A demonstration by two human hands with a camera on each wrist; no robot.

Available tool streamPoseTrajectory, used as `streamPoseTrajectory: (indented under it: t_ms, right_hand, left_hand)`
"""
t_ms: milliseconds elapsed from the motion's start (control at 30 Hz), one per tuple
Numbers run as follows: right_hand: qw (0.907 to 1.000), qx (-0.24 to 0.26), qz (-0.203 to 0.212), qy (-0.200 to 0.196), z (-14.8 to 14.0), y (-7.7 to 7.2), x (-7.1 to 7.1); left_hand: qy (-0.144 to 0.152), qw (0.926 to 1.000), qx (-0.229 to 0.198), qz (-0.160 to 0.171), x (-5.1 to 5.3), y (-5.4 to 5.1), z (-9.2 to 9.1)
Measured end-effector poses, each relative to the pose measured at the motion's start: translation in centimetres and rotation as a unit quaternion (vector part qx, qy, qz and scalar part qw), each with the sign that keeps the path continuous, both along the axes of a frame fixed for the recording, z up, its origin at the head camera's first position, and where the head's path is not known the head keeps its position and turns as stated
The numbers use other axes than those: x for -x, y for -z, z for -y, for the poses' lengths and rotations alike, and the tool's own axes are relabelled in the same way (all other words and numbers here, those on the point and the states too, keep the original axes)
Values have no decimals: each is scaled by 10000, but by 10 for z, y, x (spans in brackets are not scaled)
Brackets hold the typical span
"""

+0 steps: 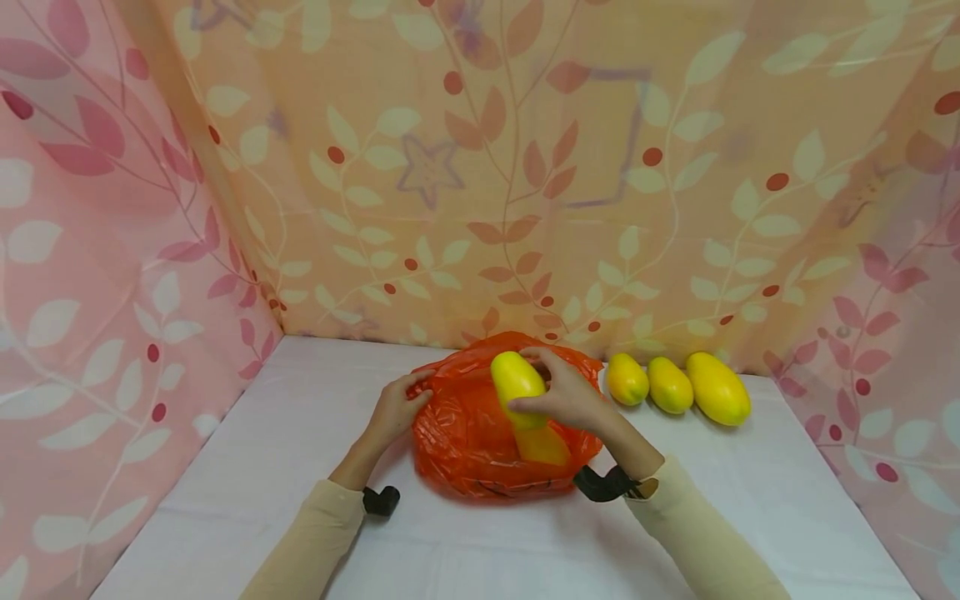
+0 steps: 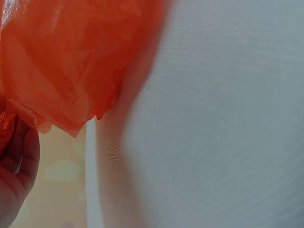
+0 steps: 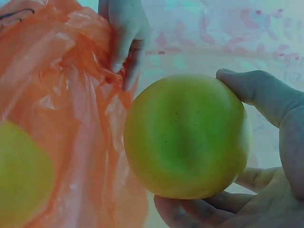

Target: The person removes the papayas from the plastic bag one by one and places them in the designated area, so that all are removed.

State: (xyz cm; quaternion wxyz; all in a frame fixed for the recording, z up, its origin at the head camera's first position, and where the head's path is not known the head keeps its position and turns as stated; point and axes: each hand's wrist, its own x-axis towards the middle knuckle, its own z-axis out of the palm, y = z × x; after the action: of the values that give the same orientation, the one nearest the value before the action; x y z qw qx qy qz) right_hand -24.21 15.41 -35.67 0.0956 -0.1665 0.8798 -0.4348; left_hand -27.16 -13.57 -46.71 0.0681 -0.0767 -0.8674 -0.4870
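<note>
A red plastic bag [image 1: 465, 433] stands on the white table with its mouth facing up. At its left rim my left hand [image 1: 397, 408] pinches the plastic between thumb and fingers; the right wrist view also shows that left hand [image 3: 128, 40] on the bag edge. My right hand [image 1: 566, 392] grips a yellow mango-like fruit [image 1: 516, 379] above the bag's opening, fingers and thumb round its sides. Its end [image 3: 185, 137], facing the right wrist camera, is greenish with a dimple. Another yellow fruit [image 1: 542, 447] shows low in the bag, partly veiled by red plastic.
To the right of the bag, three yellow fruits lie in a row: a small one [image 1: 627, 380], another small one [image 1: 670, 386] and a larger one [image 1: 717, 389]. Leaf-patterned curtains [image 1: 510, 208] enclose the white table [image 1: 300, 467] at the back and sides.
</note>
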Motion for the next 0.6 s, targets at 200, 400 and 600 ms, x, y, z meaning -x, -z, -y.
streamPoseTrajectory:
  t_ms: [200, 400, 600]
  right_hand:
    - [9989, -290, -375, 10, -15, -12, 0]
    - [9990, -229, -368, 140, -33, -20, -1]
    - [9987, -266, -318, 291, -51, -27, -1]
  left_hand:
    - [-23, 10000, -12, -58, -1, -2, 0]
    - [-32, 10000, -8, -45, -2, -2, 0]
    - [-5, 10000, -26, -70, -1, -3, 0]
